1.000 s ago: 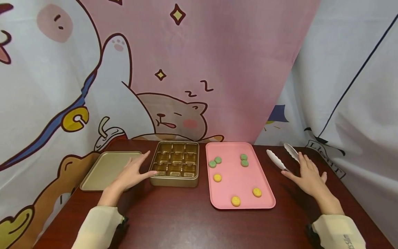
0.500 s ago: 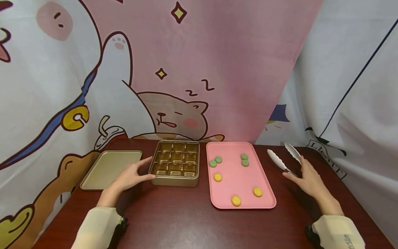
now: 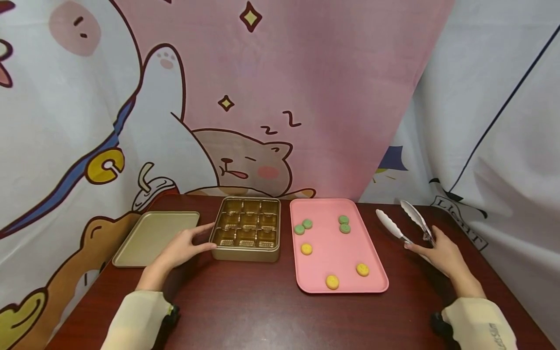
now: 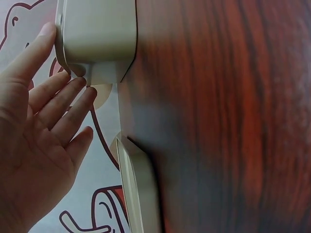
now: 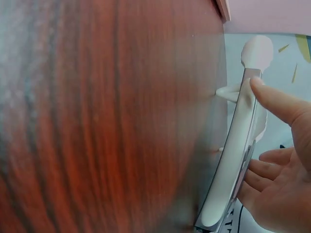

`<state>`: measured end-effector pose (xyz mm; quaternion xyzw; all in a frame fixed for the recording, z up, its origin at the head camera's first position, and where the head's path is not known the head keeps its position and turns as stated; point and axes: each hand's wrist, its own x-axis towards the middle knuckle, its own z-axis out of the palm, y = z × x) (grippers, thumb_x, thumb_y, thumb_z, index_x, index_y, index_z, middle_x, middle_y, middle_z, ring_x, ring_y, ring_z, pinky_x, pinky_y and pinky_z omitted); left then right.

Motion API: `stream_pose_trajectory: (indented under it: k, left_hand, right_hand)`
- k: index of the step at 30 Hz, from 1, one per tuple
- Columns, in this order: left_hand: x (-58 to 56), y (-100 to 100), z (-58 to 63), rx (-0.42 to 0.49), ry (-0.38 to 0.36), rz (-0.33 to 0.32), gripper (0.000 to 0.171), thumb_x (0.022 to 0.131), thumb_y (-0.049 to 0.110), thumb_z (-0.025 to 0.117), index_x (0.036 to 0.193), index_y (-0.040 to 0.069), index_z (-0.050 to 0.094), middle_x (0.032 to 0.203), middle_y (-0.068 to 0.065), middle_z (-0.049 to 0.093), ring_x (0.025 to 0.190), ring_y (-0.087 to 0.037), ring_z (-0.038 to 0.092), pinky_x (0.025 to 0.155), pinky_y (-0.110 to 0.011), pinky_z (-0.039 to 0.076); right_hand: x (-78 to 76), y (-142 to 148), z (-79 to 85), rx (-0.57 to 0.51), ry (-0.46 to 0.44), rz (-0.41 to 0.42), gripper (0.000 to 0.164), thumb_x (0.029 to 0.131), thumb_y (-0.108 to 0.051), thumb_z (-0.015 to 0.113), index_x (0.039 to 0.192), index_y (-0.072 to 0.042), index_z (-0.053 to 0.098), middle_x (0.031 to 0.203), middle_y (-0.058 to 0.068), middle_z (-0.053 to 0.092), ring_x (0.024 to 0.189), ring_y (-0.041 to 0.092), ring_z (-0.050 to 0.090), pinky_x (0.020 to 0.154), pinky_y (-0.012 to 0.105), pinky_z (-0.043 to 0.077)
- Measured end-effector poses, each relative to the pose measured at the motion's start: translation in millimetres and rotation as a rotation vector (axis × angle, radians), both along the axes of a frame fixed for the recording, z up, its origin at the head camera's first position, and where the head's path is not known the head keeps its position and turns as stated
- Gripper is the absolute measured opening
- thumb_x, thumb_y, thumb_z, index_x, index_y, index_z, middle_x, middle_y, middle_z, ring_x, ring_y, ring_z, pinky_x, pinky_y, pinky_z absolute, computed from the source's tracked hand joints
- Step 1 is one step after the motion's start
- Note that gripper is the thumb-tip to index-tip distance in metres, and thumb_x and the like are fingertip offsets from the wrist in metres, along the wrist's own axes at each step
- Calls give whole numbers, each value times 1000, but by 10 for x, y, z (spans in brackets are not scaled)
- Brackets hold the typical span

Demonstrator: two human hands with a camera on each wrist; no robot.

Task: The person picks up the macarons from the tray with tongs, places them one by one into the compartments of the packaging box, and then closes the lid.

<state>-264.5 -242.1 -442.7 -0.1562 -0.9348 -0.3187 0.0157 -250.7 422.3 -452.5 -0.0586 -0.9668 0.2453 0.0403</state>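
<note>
My left hand (image 3: 180,249) rests against the left front corner of a gold tin box (image 3: 247,254) holding a clear divided insert. Its thumb lies at the rim and the other fingertips touch the side wall, fairly straight, as the left wrist view shows on the tin's corner (image 4: 99,36). On the right, my right hand (image 3: 449,258) holds a pair of tongs (image 3: 388,225) by the arms, thumb on one side and fingers on the other. The tongs' white tips are spread apart. In the right wrist view, one tong arm (image 5: 231,160) runs beneath the thumb.
Between the hands lies a pink tray (image 3: 332,250) with several green discs (image 3: 343,220) and three yellow ones (image 3: 332,282). A flat gold lid (image 3: 150,238) lies left of the tin. Behind the dark wooden table (image 3: 262,316) hangs a cartoon-printed cloth (image 3: 341,97).
My left hand has come in to touch the tin's corner, its fingers drawing closer together. My right hand has moved from above the tongs to their arms and taken hold of them.
</note>
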Motion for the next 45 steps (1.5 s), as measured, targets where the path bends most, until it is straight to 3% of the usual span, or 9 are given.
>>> stream_pose_trajectory:
  k: [9, 16, 20, 24, 29, 32, 35, 39, 45]
  left_hand:
    - [8, -7, 0, -5, 4, 10, 67, 88, 38, 75, 145, 9, 53, 142, -24, 56, 132, -46, 51, 104, -62, 42]
    - [3, 16, -24, 4, 2, -1, 68, 88, 40, 75, 145, 10, 53, 140, -22, 58, 132, -44, 52, 104, -61, 43]
    - [3, 17, -43, 19, 3, 1, 67, 88, 38, 75, 145, 8, 53, 140, -23, 58, 132, -44, 52, 104, -61, 43]
    - [-8, 6, -38, 35, 14, 3, 67, 88, 36, 75, 144, 8, 54, 139, -23, 59, 131, -44, 52, 104, -61, 43]
    - [-3, 2, -32, 32, 18, -6, 67, 88, 37, 75, 144, 8, 54, 140, -23, 58, 131, -44, 52, 104, -61, 43]
    - [-5, -1, -35, 38, 21, -8, 67, 88, 36, 76, 144, 7, 54, 140, -23, 58, 132, -44, 52, 104, -60, 43]
    - [-14, -4, -34, 40, 24, -5, 67, 88, 35, 76, 145, 8, 53, 141, -23, 58, 132, -44, 52, 105, -60, 43]
    - [-20, 2, -26, 34, 30, 2, 66, 88, 37, 75, 144, 9, 54, 140, -23, 58, 131, -44, 52, 104, -60, 43]
    - [-9, 6, -44, 41, 14, -2, 66, 89, 36, 75, 145, 9, 54, 140, -22, 59, 131, -43, 53, 104, -60, 43]
  right_hand:
    - [-19, 82, -3, -12, -48, 15, 103, 81, -38, 80, 141, 24, 25, 134, 50, 36, 118, 62, 41, 97, 71, 36]
    - [19, 242, -52, -33, -84, 15, 104, 78, -39, 83, 139, 24, 28, 133, 50, 37, 115, 61, 43, 93, 69, 38]
    - [47, 305, -75, -66, -79, 15, 97, 78, -39, 83, 138, 21, 35, 119, 41, 56, 103, 48, 53, 83, 54, 44]
    - [56, 330, -89, -75, -64, -8, 96, 79, -42, 83, 140, 18, 38, 104, 30, 70, 99, 43, 58, 77, 43, 43]
    - [120, 314, -105, -72, -39, -31, 94, 81, -48, 80, 145, 8, 41, 124, 39, 60, 104, 44, 55, 75, 40, 41]
    - [146, 281, -95, -59, 15, -10, 85, 81, -48, 79, 145, 0, 48, 119, 28, 67, 93, 11, 55, 72, 29, 36]
    - [168, 242, -57, -75, 65, 34, 77, 82, -46, 79, 142, -5, 53, 97, -4, 76, 81, -11, 44, 69, 21, 33]
    - [207, 157, 11, -154, 94, 99, 69, 83, -38, 81, 135, -3, 54, 94, -20, 71, 78, -13, 50, 65, 17, 35]
    - [265, -34, 103, -198, 72, 185, 66, 85, -30, 80, 133, 4, 52, 105, 9, 75, 82, -13, 56, 65, 15, 43]
